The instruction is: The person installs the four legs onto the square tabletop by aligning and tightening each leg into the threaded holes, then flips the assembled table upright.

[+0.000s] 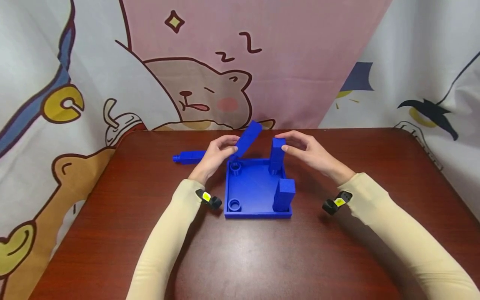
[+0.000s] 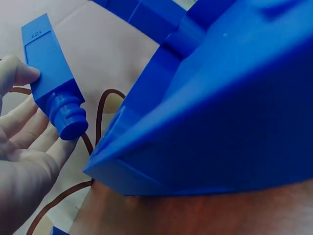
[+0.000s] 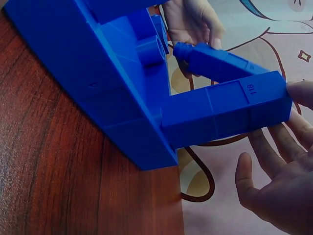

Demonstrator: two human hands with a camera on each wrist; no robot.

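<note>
A square blue tray [image 1: 255, 187] lies on the table, its raised rim facing up. My left hand [image 1: 217, 153] pinches a square blue leg [image 1: 248, 138] between thumb and fingers. That leg leans to the right, and its ridged round end [image 2: 67, 115] points down near the far-left round socket [image 1: 235, 168]. At the tray's far-right corner a second blue leg [image 1: 277, 154], marked 118 in the right wrist view, stands upright. My right hand [image 1: 316, 155] grips its top, thumb on one side and fingertips on the other. Another leg [image 1: 286, 193] stands in the near-right corner, untouched.
On the table [image 1: 262, 258], left of the tray and partly behind my left hand, lies another blue leg [image 1: 190, 157] with its knobbed end to the left. The near-left socket [image 1: 234, 204] holds no leg. A patterned curtain [image 1: 300, 50] hangs behind the table.
</note>
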